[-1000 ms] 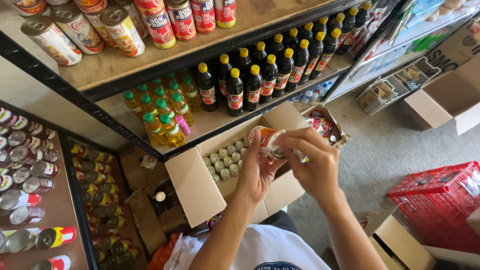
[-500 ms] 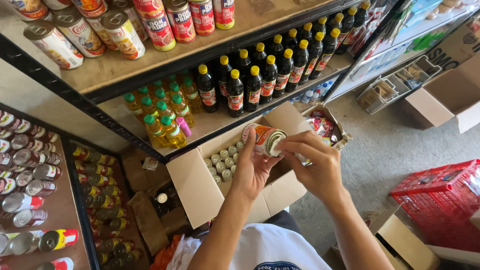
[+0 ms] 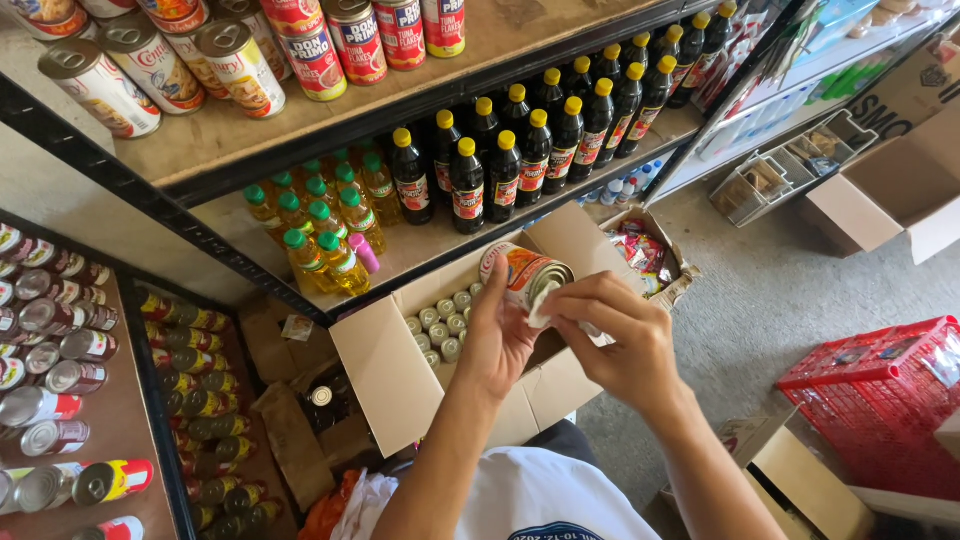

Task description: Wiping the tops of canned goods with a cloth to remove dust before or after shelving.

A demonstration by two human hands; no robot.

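My left hand (image 3: 497, 335) grips an orange-and-white labelled tin can (image 3: 520, 272), holding it on its side above an open cardboard box (image 3: 390, 375). My right hand (image 3: 625, 338) pinches a small white cloth (image 3: 543, 312) against the can's metal end. Inside the box, several more cans (image 3: 440, 325) stand upright in rows with their tops showing. Both forearms reach out from my white shirt at the bottom of the view.
A black metal shelf rack (image 3: 250, 160) holds large cans on top, green-capped oil bottles (image 3: 320, 225) and yellow-capped dark sauce bottles (image 3: 520, 150) below. More cans (image 3: 50, 370) fill a shelf at left. A red plastic basket (image 3: 880, 400) and open cartons (image 3: 890, 190) sit on the floor at right.
Both hands have lifted the can slightly and turned it, and my right hand with the cloth has shifted over the can's end.
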